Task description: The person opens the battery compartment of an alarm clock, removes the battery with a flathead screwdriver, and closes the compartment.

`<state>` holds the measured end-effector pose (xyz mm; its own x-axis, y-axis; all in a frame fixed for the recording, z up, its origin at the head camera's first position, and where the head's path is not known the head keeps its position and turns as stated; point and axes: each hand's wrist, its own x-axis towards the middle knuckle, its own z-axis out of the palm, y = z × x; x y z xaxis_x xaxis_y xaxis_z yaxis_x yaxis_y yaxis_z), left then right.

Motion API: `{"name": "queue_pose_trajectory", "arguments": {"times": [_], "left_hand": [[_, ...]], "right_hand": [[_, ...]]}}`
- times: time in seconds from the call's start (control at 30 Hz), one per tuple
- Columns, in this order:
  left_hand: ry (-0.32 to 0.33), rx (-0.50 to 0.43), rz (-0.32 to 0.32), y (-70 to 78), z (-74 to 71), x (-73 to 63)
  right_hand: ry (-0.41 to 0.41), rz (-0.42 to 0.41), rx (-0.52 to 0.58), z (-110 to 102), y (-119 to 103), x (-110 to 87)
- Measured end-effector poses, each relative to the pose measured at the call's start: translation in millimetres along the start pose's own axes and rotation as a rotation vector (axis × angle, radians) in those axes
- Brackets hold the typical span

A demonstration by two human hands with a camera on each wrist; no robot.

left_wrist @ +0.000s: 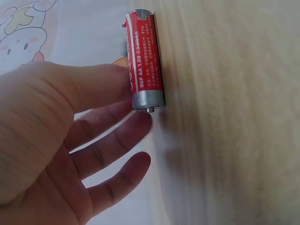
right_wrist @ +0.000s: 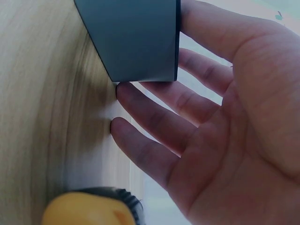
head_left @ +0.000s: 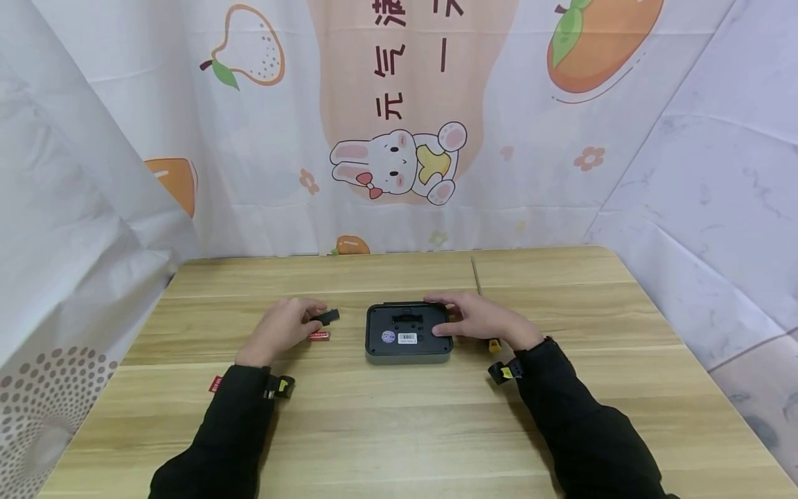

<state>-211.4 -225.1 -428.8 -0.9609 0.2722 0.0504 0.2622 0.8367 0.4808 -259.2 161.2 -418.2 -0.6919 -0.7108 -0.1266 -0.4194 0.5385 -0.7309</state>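
A dark, box-shaped device (head_left: 408, 352) with rounded corners lies on the table, its back with a recess, a barcode label and a round purple sticker facing up. My right hand (head_left: 476, 319) grips its right end, thumb on top and fingers around the far side. Further left, my left hand (head_left: 283, 331) pinches a small flat black piece (head_left: 330, 317), perhaps a battery cover, just above the table. A red AA battery (head_left: 320, 336) lies beside the left fingertips; the left wrist view shows this battery (left_wrist: 146, 56) large, hiding most of the black piece.
Another red battery (head_left: 215, 384) shows partly from behind the left sleeve. A yellow-and-black handle (head_left: 494, 345) lies under the right wrist, and a thin rod (head_left: 476, 274) extends beyond that hand. Printed cloth (head_left: 262, 173) hangs along the table's back edge.
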Motion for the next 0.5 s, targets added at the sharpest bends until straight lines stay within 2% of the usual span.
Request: {"name": "queue_pose_trajectory", "arguments": {"times": [0.27, 0.43, 0.5], "left_hand": [[0.003, 0.015, 0.070, 5.8, 2.0, 0.4], [0.025, -0.064, 0.100, 26.8, -1.4, 6.5], [0.050, -0.080, 0.136, 36.9, -2.8, 11.2]], "right_hand": [[-0.008, 0.004, -0.006, 0.6, -2.0, 1.7], [-0.003, -0.011, -0.047, -1.6, -5.5, -1.0], [0.022, -0.027, -0.068, -3.1, -8.3, -2.8]]}}
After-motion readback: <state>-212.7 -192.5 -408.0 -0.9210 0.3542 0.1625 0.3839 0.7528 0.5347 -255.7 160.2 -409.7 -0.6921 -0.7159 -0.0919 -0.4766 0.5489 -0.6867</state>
